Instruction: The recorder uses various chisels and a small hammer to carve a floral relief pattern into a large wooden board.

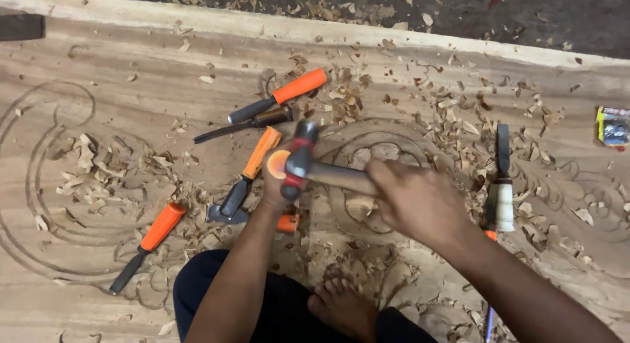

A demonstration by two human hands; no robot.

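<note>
Hammer meeting chisel over a carved wooden panel

The right hand [420,202] has its grip closed on the wooden handle of a hammer [300,160], whose head sits at the orange butt of a chisel [279,166] gripped upright in the left hand [272,185]. Four orange-handled chisels lie among wood shavings [105,166] on the panel [131,93]; a bare foot [341,307] rests below.

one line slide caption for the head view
Right hand swings a wooden-handled hammer at an orange-handled chisel gripped by the left hand on a carved wooden panel.
</note>
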